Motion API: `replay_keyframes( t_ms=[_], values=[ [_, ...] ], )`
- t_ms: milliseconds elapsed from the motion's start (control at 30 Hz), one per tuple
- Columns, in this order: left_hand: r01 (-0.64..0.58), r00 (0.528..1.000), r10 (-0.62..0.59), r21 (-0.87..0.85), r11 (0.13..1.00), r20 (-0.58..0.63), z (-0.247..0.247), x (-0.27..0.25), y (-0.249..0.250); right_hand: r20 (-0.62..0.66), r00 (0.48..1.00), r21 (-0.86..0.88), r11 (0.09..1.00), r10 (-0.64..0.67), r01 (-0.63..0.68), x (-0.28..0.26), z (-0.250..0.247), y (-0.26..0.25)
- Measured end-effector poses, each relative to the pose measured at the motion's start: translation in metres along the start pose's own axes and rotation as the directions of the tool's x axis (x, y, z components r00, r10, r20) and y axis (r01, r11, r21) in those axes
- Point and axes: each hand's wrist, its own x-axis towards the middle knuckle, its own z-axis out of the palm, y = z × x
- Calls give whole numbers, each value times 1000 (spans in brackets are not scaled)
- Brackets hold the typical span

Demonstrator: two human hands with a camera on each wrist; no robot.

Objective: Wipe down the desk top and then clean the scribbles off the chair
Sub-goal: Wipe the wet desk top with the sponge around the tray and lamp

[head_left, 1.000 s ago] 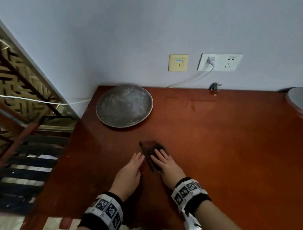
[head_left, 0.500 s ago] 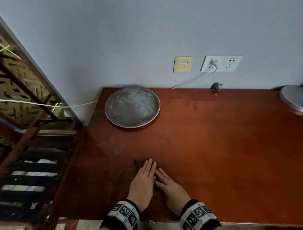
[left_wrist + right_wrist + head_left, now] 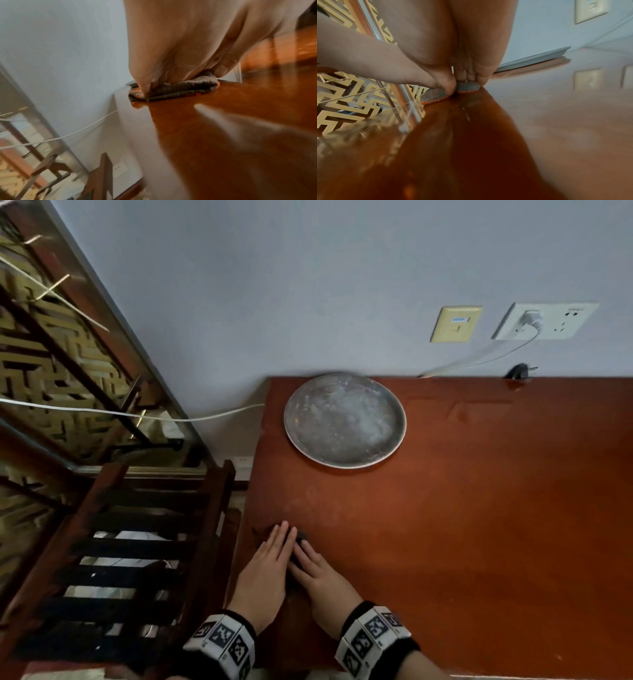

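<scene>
Near the front left corner of the reddish-brown desk top lies a folded dark grey cloth with an orange edge. My left hand and right hand lie side by side on it, fingers straight, pressing it flat. The hands hide most of the cloth. In the left wrist view the cloth bulges out under my left hand. In the right wrist view the cloth shows beneath my right hand. A dark wooden slatted chair stands left of the desk; no scribbles show.
A round grey metal plate sits at the desk's back left. On the wall behind are a yellow switch and a white socket with a cable; a black plug lies at the back edge. A gold lattice panel stands left.
Both hands slid the cloth back and left, toward the desk's front left corner. My left hand moved from beside the cloth onto it.
</scene>
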Motion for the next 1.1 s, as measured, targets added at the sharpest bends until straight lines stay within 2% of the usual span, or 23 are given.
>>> replay_keyframes(
  t_ms=[100,133,267,367,467,600,733,800,933,1000,1033,1100],
  values=[
    [49,997,-48,-25,998,53,-9,-6,-28,62,998,-22,1000,-17,19,22,-4,-19],
    [25,999,-25,-32,999,22,-10,-4,-33,61,998,-21,1000,-18,20,26,-7,-21],
    [46,999,-46,-31,998,13,-18,5,-37,-119,991,29,997,68,-65,25,-22,-9],
    [111,994,-109,-77,991,30,-23,8,-38,-154,976,47,987,157,-151,17,-25,0],
    [148,989,-150,-132,980,-10,-29,6,-31,-181,968,76,984,174,-163,11,-18,-6],
    [189,980,-198,-200,961,-25,-32,2,-28,-345,914,162,973,213,-166,11,-10,-22],
    [243,970,-235,-329,913,64,-37,3,-29,-311,921,187,965,233,-181,19,-4,-29],
    [232,973,-213,-439,868,93,-42,6,-28,-307,918,233,955,252,-185,22,-4,-29],
    [166,982,-62,-659,734,179,-55,13,-25,-329,873,479,860,359,-173,18,-15,-17],
    [192,978,-72,-713,674,196,-56,16,-22,-282,845,609,765,455,-209,11,-22,-9],
    [202,978,-96,-711,674,187,-55,17,-19,-257,823,646,723,507,-244,8,-22,-5],
    [163,987,-124,-626,763,106,-47,16,-12,-207,759,666,657,617,-353,1,-17,2]
  ],
)
